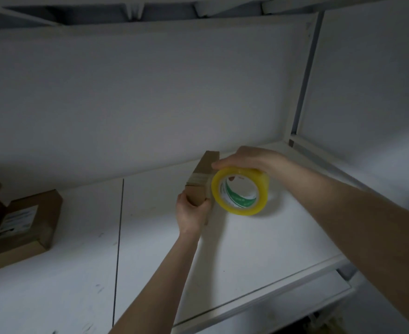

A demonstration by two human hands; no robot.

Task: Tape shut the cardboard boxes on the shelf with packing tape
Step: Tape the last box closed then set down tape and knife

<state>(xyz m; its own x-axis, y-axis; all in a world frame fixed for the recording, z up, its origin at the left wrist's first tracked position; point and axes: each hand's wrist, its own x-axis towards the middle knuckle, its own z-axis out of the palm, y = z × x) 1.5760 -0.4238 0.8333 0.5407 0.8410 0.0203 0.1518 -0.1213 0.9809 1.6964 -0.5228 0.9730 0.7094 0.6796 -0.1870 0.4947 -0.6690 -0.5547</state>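
Tape roll, round, yellow, touches slim cardboard box.

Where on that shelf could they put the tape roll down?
Bare shelf lies right of the tape roll, toward the corner post. Another bare stretch runs between the stacked boxes at left and the small box in the left hand. Only far left is crowded.
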